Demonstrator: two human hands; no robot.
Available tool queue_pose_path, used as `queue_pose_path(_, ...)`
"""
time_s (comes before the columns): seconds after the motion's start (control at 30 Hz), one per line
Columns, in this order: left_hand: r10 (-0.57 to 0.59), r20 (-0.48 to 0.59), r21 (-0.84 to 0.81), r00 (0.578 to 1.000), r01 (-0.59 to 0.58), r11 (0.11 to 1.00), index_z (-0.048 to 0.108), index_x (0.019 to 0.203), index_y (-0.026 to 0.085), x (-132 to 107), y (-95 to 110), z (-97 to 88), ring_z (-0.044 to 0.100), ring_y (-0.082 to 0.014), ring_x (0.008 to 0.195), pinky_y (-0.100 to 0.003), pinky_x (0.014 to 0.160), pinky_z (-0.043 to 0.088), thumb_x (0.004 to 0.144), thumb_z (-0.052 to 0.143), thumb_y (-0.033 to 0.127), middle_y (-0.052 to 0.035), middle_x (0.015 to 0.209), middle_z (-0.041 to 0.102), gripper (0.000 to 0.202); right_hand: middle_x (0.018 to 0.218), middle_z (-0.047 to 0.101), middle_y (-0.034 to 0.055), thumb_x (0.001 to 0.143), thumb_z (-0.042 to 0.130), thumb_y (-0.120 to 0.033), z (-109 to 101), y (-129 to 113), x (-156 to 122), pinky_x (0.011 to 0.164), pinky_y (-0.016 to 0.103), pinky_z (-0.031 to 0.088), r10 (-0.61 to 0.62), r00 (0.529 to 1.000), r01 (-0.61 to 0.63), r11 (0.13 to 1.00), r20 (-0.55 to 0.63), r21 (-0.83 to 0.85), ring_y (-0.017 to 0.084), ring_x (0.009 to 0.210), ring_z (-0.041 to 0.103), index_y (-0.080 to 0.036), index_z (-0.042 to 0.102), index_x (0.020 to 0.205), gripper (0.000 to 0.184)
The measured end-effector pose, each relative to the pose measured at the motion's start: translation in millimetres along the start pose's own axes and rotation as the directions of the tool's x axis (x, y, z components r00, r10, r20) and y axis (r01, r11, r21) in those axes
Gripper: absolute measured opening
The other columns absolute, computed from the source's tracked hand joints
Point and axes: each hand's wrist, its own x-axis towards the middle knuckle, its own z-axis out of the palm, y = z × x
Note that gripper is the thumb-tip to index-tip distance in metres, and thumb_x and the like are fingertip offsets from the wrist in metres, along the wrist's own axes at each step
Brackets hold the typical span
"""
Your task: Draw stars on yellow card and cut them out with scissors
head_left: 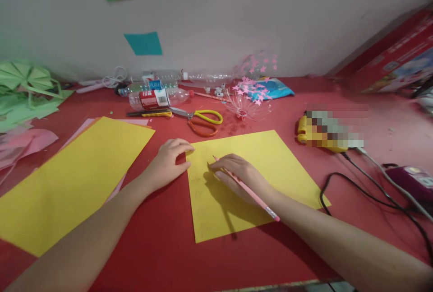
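1. The right hand (244,171) has its grip closed around the pink pencil (255,197), which slants forward-left over the yellow sheet (287,161).
2. The left hand (169,161), grip loosely open, meets the sheet's left edge.

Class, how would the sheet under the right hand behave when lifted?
The sheet would probably feel light: it looks thin. It may be fairly stiff, lying flat with straight edges. Being broad, it might still sag if held by one corner.

pencil (254,196) is pink, paper (270,156) yellow, rightmost pouch-like object (404,178) perhaps purple.
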Motion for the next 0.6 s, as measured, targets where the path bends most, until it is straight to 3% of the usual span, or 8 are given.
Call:
queue_pose_path(0.1,0.028,0.012,0.017,1.000,-0.028,0.999,0.062,0.107,0.021,-1,-1,0.6,0.047,-0.0251,0.114,-0.043,0.103,0.036,0.080,0.055,0.027,-0.0076,0.116,0.055,0.029,0.094,0.071,0.0082,0.094,0.046,-0.025,-8,-4,2,0.078,0.032,0.050,0.113,0.994,-0.113,0.992,0.013,0.052,0.020,0.088,0.064,-0.019,0.065,0.096,0.020)
queue_pose_path(0.2,0.074,0.026,0.022,0.997,-0.074,0.997,0.059,0.112,0.019,-3,0,2.5,0.046,-0.0252,0.115,-0.043,0.103,0.035,0.081,0.056,0.027,-0.0089,0.119,0.054,0.032,0.100,0.070,0.0092,0.094,0.045,-0.028,-11,-1,6,0.080,0.032,0.049,0.199,0.979,-0.196,0.978,-0.048,0.074,0.020,0.092,0.064,-0.018,0.065,0.097,0.023)
queue_pose_path(0.43,0.085,-0.106,-0.027,0.991,-0.088,0.996,0.059,0.113,0.021,2,-2,11.0,0.053,-0.0236,0.106,-0.041,0.095,0.043,0.082,0.051,0.021,-0.0076,0.109,0.061,0.032,0.097,0.070,0.0088,0.092,0.047,-0.023,-4,18,9,0.081,0.031,0.048,0.155,0.981,-0.158,0.987,-0.115,-0.018,0.019,0.090,0.063,-0.017,0.064,0.096,0.019)
queue_pose_path(0.6,0.177,-0.174,0.114,0.969,-0.158,0.981,0.060,0.111,0.021,-3,2,13.2,0.056,-0.0241,0.103,-0.044,0.094,0.042,0.086,0.044,0.020,-0.0089,0.107,0.064,0.029,0.089,0.070,0.0078,0.089,0.050,-0.018,1,16,11,0.078,0.032,0.048,0.078,0.989,-0.091,0.991,-0.124,-0.099,0.019,0.084,0.061,-0.017,0.064,0.090,0.014)
